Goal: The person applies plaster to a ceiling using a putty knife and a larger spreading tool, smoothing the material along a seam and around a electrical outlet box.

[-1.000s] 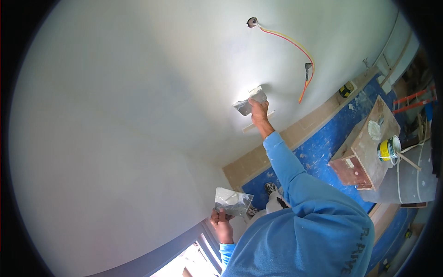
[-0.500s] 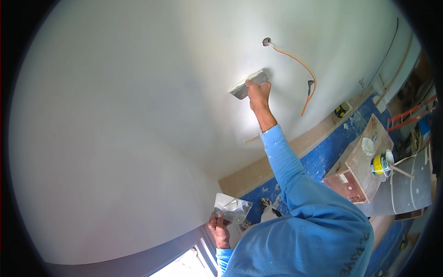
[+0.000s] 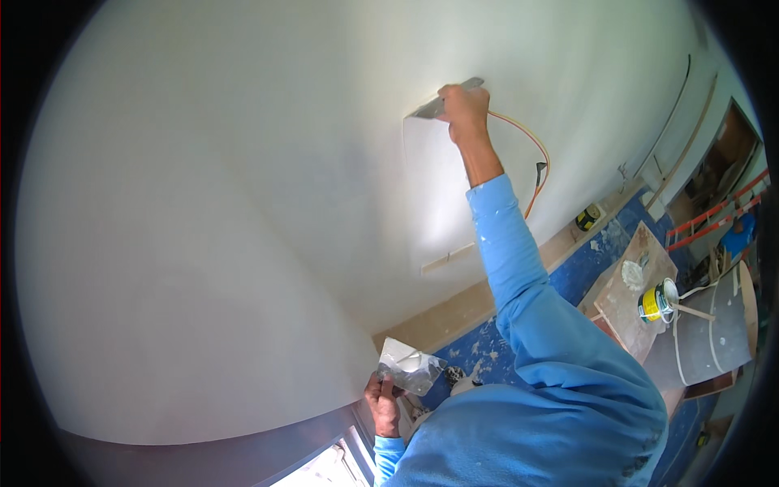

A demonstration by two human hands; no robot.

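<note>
My right hand (image 3: 467,109) is closed on a wide metal filling knife (image 3: 426,110), pressed to the white wall (image 3: 243,162) with my arm raised. A yellow and red wire loop (image 3: 537,140) hangs just right of it, with a dark piece on it; the wall hole it comes from is hidden behind my hand. Low in the view, my left hand (image 3: 383,394) grips a square metal plate (image 3: 410,367) with white filler on it.
A blue covered floor (image 3: 507,361) runs below the wall. At right stand a plywood box (image 3: 617,321), a paint can (image 3: 653,302) with a stick, a curved grey panel (image 3: 714,333), an orange ladder (image 3: 706,227) and a doorway. A bright window (image 3: 320,471) is at bottom.
My right hand and knife have moved upward along the wall, now covering the hole where the wires emerge. My left hand with the plate has shifted only slightly.
</note>
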